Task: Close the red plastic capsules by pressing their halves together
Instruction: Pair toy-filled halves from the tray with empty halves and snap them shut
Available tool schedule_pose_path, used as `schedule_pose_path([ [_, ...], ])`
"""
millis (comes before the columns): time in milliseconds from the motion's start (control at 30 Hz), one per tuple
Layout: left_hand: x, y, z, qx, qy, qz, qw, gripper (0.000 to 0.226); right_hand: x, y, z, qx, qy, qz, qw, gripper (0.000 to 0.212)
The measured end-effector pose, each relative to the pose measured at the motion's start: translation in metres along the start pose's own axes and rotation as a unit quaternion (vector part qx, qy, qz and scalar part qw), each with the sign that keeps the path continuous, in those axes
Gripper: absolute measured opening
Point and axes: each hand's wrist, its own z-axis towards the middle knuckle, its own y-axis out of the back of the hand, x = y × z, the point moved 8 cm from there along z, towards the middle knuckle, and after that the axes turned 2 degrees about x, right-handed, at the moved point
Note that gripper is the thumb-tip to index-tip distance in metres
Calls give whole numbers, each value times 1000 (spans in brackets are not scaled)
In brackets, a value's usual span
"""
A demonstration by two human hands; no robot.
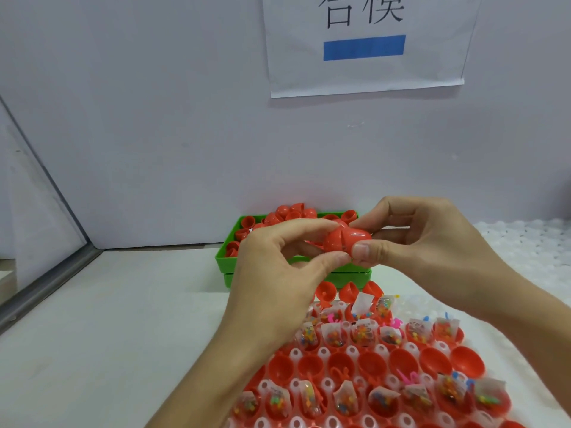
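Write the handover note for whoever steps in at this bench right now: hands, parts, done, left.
Left hand: pinches one end of the red capsule.
Right hand: pinches the other end; both hold it in the air above the green tray.
The capsule's halves are together, with a seam line visible; I cannot tell whether it has snapped fully shut.
Green tray, at the back by the wall: piled with loose red capsule halves.
Clear holder tray, near side: rows of open red halves, many holding small candy packets; one row looks empty.
Left: finish pressing this capsule, then close the open ones in the holder.
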Motion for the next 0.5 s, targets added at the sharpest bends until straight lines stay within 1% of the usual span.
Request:
schedule_pose_path([
  [67, 2, 2, 1, -5, 1, -16, 1000, 25, 2, -2, 0, 3, 7, 0, 1000, 17],
  [133, 5, 3, 1, -1, 5, -30, 1000, 27, 6, -3, -1, 8, 17, 9, 1000, 18],
  [267, 7, 0, 2, 12, 3, -51, 999, 28, 10, -4, -3, 25, 29, 20, 999, 26],
  [333, 8, -1, 2, 18, 6, -67, 998, 32, 10, -4, -2, 22, 30, 39, 999, 28],
  [433, 9, -2, 2, 28, 4, -80, 996, 39, 7, -5, -1, 5, 31, 67, 997, 24],
  [500, 10, -2, 1, 19, 2, -76, 997, 44, 6, -5, -1, -4, 35, 72, 997, 21],
])
